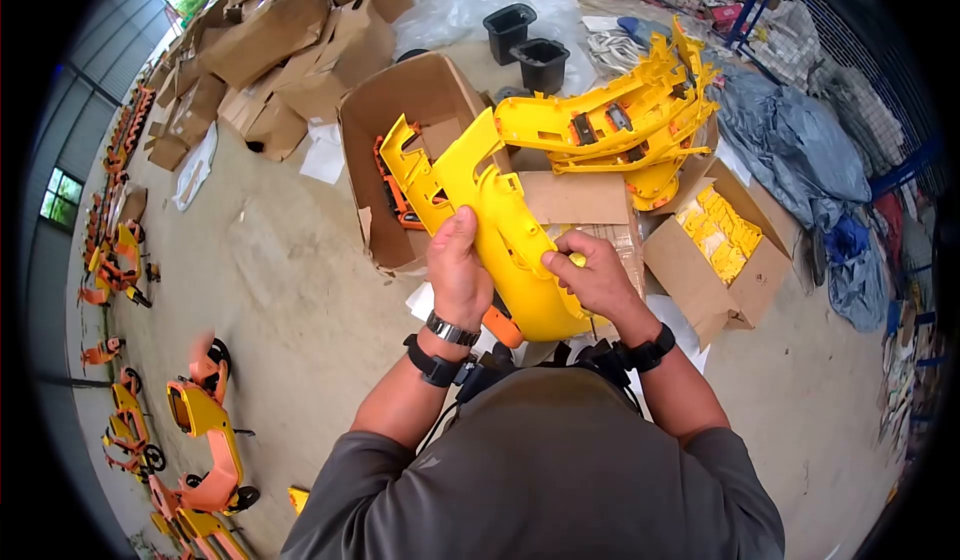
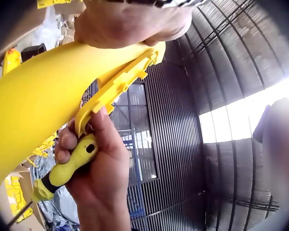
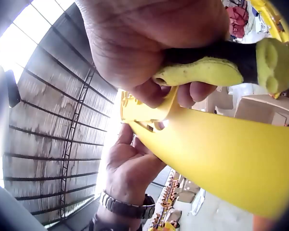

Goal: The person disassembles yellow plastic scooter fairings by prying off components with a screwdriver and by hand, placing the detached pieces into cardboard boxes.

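A large curved yellow plastic panel (image 1: 500,222) slants in front of the person, with cut-outs and small tabs along its edges. My left hand (image 1: 460,272) grips its left side, thumb on top and fingers mostly hidden beneath. On the opposite edge, my right hand (image 1: 598,278) pinches the rim between thumb and fingers. That same right hand also holds a screwdriver (image 2: 71,162) with a yellow-green and black handle in its palm. The screwdriver's thin shaft points away from the panel in the left wrist view.
Behind the panel stands an open cardboard box (image 1: 365,145) with orange parts inside. Several yellow shells (image 1: 625,120) are stacked at its right, near a smaller box of yellow pieces (image 1: 720,235). Yellow-orange scooters (image 1: 210,440) line the left; black bins (image 1: 541,65) stand at the back.
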Tool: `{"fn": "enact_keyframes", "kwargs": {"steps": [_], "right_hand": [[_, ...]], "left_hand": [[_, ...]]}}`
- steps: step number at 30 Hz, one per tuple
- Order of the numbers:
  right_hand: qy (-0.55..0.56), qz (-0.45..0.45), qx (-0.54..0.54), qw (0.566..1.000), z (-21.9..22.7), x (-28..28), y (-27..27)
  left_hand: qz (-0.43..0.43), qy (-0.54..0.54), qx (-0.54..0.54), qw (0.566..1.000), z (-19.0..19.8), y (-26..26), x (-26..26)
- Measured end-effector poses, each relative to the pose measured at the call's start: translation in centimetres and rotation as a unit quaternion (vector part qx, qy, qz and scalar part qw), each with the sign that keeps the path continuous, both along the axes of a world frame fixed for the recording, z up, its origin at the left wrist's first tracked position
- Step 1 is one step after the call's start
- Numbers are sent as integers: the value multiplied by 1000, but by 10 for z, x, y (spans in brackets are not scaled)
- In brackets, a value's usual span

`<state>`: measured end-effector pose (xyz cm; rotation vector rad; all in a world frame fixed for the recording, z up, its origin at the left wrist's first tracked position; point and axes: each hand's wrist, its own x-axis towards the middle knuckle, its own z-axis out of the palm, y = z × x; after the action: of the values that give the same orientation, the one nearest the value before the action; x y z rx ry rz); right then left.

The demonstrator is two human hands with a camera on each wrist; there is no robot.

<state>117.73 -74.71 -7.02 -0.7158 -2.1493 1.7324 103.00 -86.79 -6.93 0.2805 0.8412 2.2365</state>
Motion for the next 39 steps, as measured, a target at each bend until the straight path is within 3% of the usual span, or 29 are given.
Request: {"fn": "enact_keyframes", "kwargs": {"steps": [3,9,12,16,21,27,30,33,36,39], "right_hand": [[61,-10,-15,998,-1,2,-4],[87,-13,-146,985,26,23,-4],[80,22,-97,992,35,30,3],[63,32,-118,990,40,28,2],[-10,55,-78,995,26,20,0],[18,81,116,990,22,14,4],[66,52,-82,993,40,12,-5],[89,91,65,990,28,8,3],[76,77,-6,994,40,10,4],[112,50,48,991,35,13,15]], "left_hand": [[-5,3,-3,1000,2,0,5],[21,6,-24,999,6,-2,3],[22,4,-29,999,0,-1,3],[38,9,-46,998,-7,4,4],[24,6,-40,999,1,4,5],[29,-8,-46,999,3,5,4],[38,-15,-49,998,0,6,-1],[41,-24,-54,997,-2,6,-3],[38,-21,-57,997,-10,7,-11],[25,-12,-63,998,-11,1,-17]]}}
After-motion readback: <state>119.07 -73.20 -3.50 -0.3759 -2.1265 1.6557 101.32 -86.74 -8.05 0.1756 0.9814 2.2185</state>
